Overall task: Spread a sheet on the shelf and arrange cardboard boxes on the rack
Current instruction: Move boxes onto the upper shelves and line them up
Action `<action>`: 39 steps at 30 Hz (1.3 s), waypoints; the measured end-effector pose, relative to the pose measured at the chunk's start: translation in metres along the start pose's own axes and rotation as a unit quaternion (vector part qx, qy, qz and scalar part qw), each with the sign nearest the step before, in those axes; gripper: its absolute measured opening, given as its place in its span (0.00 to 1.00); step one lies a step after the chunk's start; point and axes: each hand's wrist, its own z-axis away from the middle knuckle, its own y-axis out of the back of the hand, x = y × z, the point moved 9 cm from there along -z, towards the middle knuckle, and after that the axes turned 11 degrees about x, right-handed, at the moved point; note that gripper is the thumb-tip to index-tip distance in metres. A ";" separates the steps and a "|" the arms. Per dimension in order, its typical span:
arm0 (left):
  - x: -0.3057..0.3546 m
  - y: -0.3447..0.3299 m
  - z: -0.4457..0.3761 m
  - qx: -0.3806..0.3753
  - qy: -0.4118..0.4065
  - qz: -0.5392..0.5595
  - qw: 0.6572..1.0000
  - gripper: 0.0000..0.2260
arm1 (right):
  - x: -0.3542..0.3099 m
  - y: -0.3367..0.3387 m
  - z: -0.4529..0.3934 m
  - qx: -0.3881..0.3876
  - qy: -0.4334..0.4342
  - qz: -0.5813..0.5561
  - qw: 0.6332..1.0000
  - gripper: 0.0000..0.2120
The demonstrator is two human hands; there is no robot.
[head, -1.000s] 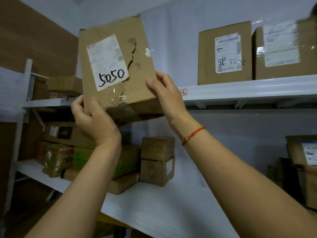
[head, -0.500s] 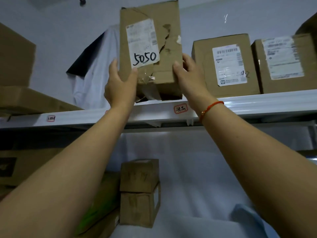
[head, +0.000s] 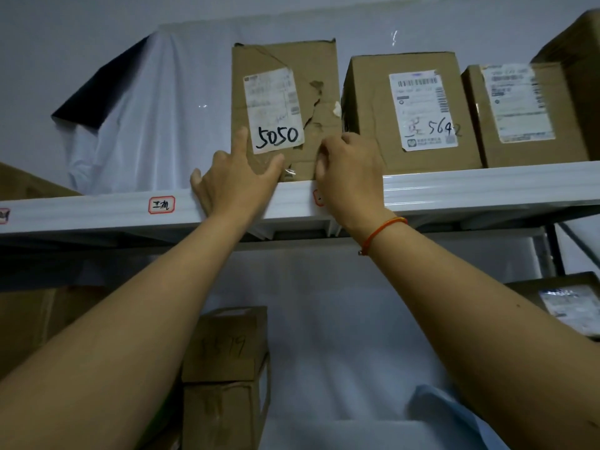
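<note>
A torn cardboard box marked 5050 [head: 311,69] stands upright on the white upper shelf [head: 97,212], its right side against the box marked 5642 [head: 367,108]. My left hand [head: 233,180] lies flat with spread fingers on the lower front of the 5050 box. My right hand [head: 350,177], with a red string on its wrist, presses bent fingers against the box's lower right front without wrapping round it. A white sheet [head: 146,125] hangs behind the shelf, left of the box, one corner folded down and dark.
A third labelled box [head: 571,131] stands right of the 5642 box. Two small boxes [head: 227,345] are stacked on the lower shelf, against more white sheet. A carton [head: 19,183] sits far left and a labelled box [head: 568,303] lower right. A red-bordered tag [head: 161,204] marks the shelf edge.
The 5050 box went from being held up in both hands to standing on the upper shelf beside the 5642 box. Both hands moved from its sides to its lower front.
</note>
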 end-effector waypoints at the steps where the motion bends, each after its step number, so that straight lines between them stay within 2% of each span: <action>1: 0.000 -0.002 0.001 0.001 -0.003 -0.007 1.000 0.33 | -0.001 0.001 0.003 0.008 0.010 0.009 1.000 0.10; 7: 0.000 -0.005 0.002 0.008 -0.013 -0.029 0.999 0.31 | -0.010 0.007 0.012 0.052 0.040 0.007 0.998 0.19; 9: 0.001 -0.005 0.003 0.012 -0.024 -0.030 0.999 0.28 | -0.008 0.003 0.013 0.025 0.043 0.021 0.999 0.18; 12: 0.001 -0.003 0.005 0.023 -0.039 -0.034 0.998 0.24 | -0.006 0.004 0.015 0.026 0.040 0.018 0.999 0.16; 16: -0.005 0.004 0.012 0.036 -0.038 -0.011 0.999 0.23 | -0.016 0.020 0.024 0.098 0.059 0.008 0.993 0.13; 18: -0.011 0.020 0.020 0.094 -0.056 0.017 0.994 0.23 | -0.033 0.032 0.039 0.145 0.104 -0.032 0.983 0.11; 19: -0.016 0.034 0.028 0.148 -0.076 0.037 0.985 0.21 | -0.043 0.034 0.050 0.154 0.130 -0.064 0.977 0.10; 21: -0.030 0.060 0.051 0.253 -0.121 0.079 0.956 0.16 | -0.062 0.030 0.077 0.144 0.164 -0.126 0.968 0.08; 23: -0.050 0.067 0.078 0.283 -0.163 0.104 0.940 0.11 | -0.075 0.014 0.105 0.106 0.167 -0.177 0.964 0.08; 26: -0.080 0.050 0.110 0.225 -0.207 0.098 0.947 0.07 | -0.082 -0.026 0.151 0.032 0.129 -0.213 0.968 0.09; 29: -0.108 0.021 0.135 0.136 -0.215 0.064 0.965 0.06 | -0.073 -0.074 0.194 -0.043 0.058 -0.190 0.979 0.10; 31: -0.131 0.002 0.142 0.077 -0.165 0.051 0.982 0.06 | -0.060 -0.104 0.218 -0.099 -0.007 -0.159 0.982 0.11; 34: -0.178 -0.029 0.144 0.001 -0.035 0.016 0.999 0.07 | -0.031 -0.144 0.251 -0.181 -0.125 -0.115 0.969 0.11; 36: -0.215 -0.055 0.147 -0.055 0.061 -0.021 0.996 0.11 | -0.009 -0.170 0.277 -0.244 -0.222 -0.101 0.939 0.13; 39: -0.268 -0.101 0.158 -0.159 0.213 -0.031 0.964 0.19 | 0.010 -0.205 0.322 -0.355 -0.393 -0.133 0.838 0.21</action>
